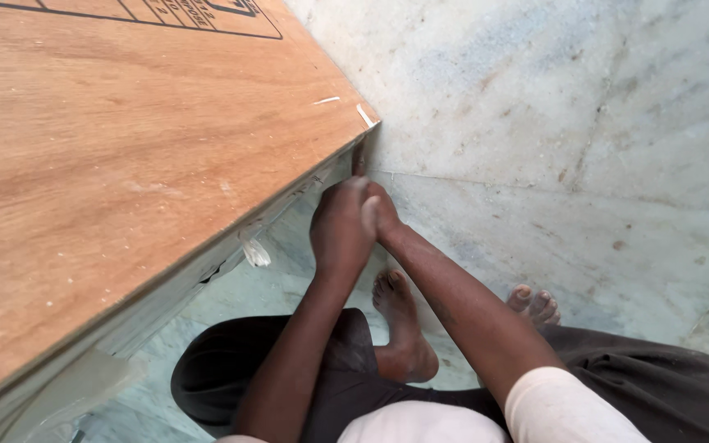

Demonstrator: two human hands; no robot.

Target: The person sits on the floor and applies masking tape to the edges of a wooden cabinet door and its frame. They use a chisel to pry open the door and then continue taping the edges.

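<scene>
Marble floor (584, 123), pale grey-white with veins and joint lines, fills the right and upper part of the view.

Plywood board (108, 164), large, brown wood grain, raised off the floor, takes the whole left side. Its near edge runs diagonally from lower left up to a corner at upper middle. Black printed markings at its top edge. Small white chips lie on its face near the corner.

Person sits on the floor, dark trousers, white sleeves, both bare feet showing below the hands.

Left hand (340, 230) is at the board's edge just under the corner, back of hand toward camera, fingers curled in. Can't tell what it grips, if anything; palm side is hidden.

Right hand (383, 215) is pressed against the left one, touching it, mostly covered by it. Grip state can't be told either.

Thin dark upright piece (359, 157) sits at the corner just above the hands; too small to identify.

Torn strip of clear tape (254, 250) hangs from the board's edge, left of the hands.
</scene>
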